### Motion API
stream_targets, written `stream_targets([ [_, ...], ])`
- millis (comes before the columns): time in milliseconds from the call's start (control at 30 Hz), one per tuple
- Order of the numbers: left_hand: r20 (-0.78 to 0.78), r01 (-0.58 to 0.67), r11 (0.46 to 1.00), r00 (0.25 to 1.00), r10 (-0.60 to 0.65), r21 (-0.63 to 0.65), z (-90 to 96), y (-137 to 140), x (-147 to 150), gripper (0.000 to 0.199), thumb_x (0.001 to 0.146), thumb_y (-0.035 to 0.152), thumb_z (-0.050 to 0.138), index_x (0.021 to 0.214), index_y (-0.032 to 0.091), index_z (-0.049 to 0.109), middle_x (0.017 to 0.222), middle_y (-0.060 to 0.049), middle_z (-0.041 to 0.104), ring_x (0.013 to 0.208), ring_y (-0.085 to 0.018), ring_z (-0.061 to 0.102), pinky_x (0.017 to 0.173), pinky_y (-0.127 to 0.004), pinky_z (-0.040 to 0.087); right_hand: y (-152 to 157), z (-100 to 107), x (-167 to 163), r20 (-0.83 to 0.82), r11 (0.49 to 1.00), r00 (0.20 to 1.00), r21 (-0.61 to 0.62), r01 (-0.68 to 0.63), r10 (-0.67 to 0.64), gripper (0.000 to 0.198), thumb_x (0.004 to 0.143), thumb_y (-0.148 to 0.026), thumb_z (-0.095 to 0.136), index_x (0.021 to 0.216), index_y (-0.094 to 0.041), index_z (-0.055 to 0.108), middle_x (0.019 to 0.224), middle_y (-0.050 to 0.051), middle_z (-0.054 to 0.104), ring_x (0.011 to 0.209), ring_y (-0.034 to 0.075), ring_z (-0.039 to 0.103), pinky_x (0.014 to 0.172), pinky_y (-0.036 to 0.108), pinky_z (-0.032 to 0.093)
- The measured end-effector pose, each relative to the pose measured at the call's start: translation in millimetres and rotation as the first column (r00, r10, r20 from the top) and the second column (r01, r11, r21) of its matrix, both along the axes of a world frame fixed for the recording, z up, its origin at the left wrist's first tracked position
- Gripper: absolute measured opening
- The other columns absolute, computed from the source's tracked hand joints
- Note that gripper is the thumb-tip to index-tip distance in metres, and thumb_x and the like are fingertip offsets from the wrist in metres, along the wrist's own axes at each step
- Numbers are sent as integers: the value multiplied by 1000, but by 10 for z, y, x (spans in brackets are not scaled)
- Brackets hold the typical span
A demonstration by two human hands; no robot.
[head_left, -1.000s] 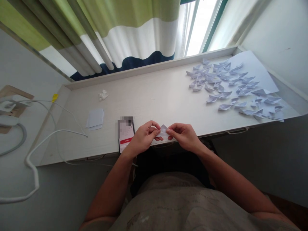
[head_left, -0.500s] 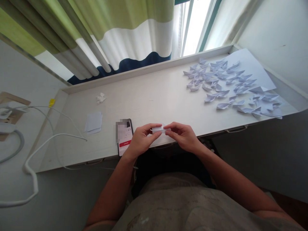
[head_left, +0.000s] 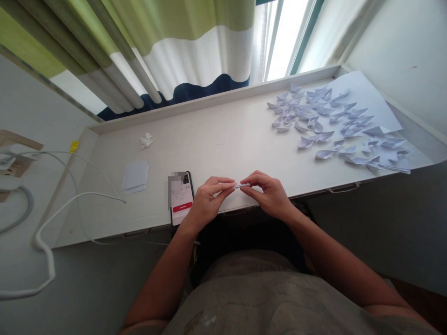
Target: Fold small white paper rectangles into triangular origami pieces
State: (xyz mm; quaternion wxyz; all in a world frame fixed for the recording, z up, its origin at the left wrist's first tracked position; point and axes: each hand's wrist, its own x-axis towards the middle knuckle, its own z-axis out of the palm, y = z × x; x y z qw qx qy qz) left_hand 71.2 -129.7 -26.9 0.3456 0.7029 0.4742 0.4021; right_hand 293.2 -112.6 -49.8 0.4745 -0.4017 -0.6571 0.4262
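Left hand (head_left: 211, 197) and right hand (head_left: 267, 193) both pinch small folded white paper piece (head_left: 242, 186), edge-on, near front of white rectangular desk (head_left: 209, 149). Probably mid-crease; next move calls for even pressure.

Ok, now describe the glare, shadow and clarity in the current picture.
Head view: the window glares, blown out to white; head view: the desktop is softly lit, the area beneath it dark; head view: blocky pixels cover part of the phone; head view: the folded paper shows as a thin sliver, its folds too small to make out.
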Motion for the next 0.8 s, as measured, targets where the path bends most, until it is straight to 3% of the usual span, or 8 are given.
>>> stream_targets([
  [100, 2, -3, 990, 1000, 3, -138, 24, -40, 19, 19, 100, 33, 74, 111, 25, 88, 108, -7, 86, 99, -24, 79, 94, -38, 62, 12, 51, 7, 3, 999, 1000, 35, 15, -15, 24, 94, -48, 83, 91, -25, 84, 98, 6, 76, 92, 22, 72, 88, 38, 58],
  [167, -4, -27, 983, 1000, 27, -180, 46, -55, 28, 20, 98, 36, 77, 109, 24, 88, 107, -6, 87, 97, -25, 80, 91, -37, 62, 8, 88, 8, 16, 1000, 1000, 11, -12, 11, 23, 95, -47, 83, 88, -25, 84, 93, 5, 77, 87, 21, 72, 83, 37, 58],
  [267, 25, -22, 982, 999, 27, -190, 90, -50, 37, 20, 94, 40, 81, 103, 23, 88, 102, -6, 87, 93, -25, 80, 87, -36, 62, -7, 131, -9, 25, 998, 998, -32, -52, 53, 22, 94, -46, 84, 87, -25, 85, 84, 4, 77, 80, 20, 71, 79, 36, 56],
  [400, 63, -8, 987, 998, 18, -164, 110, -29, 74, 19, 97, 39, 78, 95, 22, 86, 93, -6, 86, 89, -24, 79, 85, -35, 61, -17, 157, -67, -120, 978, 990, -185, -99, 78, 31, 89, -53, 85, 88, -22, 83, 86, 5, 80, 82, 22, 74, 78, 36, 59],
  [467, 122, -16, 981, 992, 40, -193, 79, -28, 116, 23, 97, 42, 77, 95, 20, 84, 91, -6, 85, 86, -22, 78, 83, -33, 61, -18, 172, -99, -183, 959, 980, -253, -128, 82, 35, 88, -55, 84, 87, -20, 81, 84, 6, 81, 79, 21, 74, 76, 36, 60],
  [600, 325, 65, 941, 945, 50, -333, -13, -28, 194, 36, 93, 53, 80, 96, 17, 80, 88, -7, 83, 82, -21, 76, 79, -33, 63, -9, 227, -135, -170, 974, 985, -221, -60, 23, 29, 88, -45, 83, 74, -20, 74, 73, 2, 74, 68, 18, 68, 69, 33, 56],
  [800, 299, 74, 902, 952, 63, -426, 9, 14, 149, 39, 82, 54, 90, 86, 16, 81, 79, -4, 77, 66, -14, 62, 61, -25, 48, 67, 250, -155, -131, 960, 990, -267, -77, 43, 32, 89, -46, 78, 72, -19, 73, 71, 1, 71, 66, 16, 59, 65, 30, 47],
])
